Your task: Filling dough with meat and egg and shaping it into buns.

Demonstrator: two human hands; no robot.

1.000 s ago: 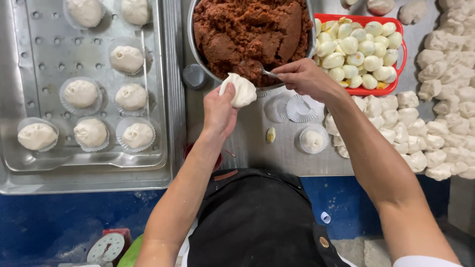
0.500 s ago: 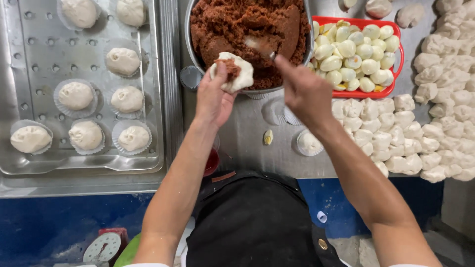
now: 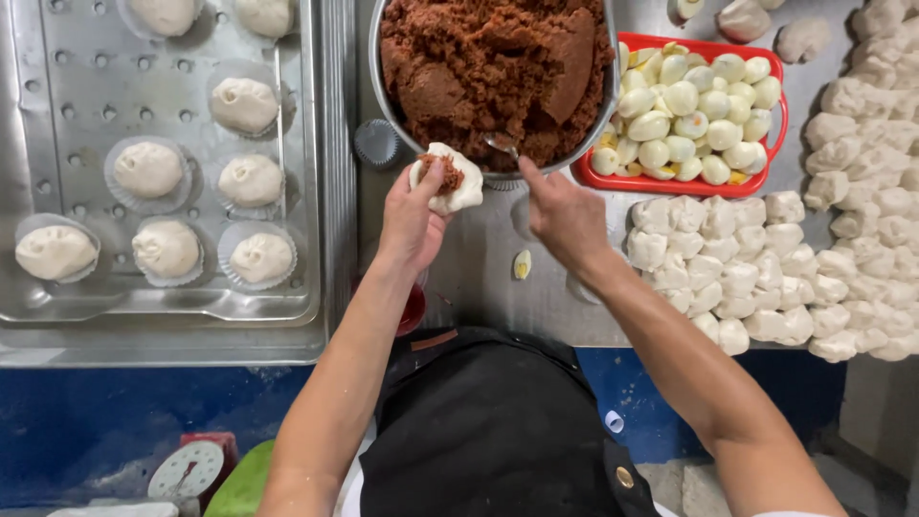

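Left hand (image 3: pixel 410 215) is cupping a filled dough piece (image 3: pixel 447 178) against the metal bowl (image 3: pixel 394 107), whose far rim is running out of view, while the right hand (image 3: pixel 565 215) is pinching a half-hidden small spoon (image 3: pixel 501 146) into the brown filling (image 3: pixel 488 62).

Left hand (image 3: pixel 410 213) cupping filled dough (image 3: pixel 448 178), right hand (image 3: pixel 565 218) gripping spoon (image 3: pixel 502 146)

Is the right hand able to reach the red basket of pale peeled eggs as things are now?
Probably yes. The right hand holds a small tool at the filling bowl's rim, and the red basket lies just beside it, with nothing between. The tool occupies its fingers, though.
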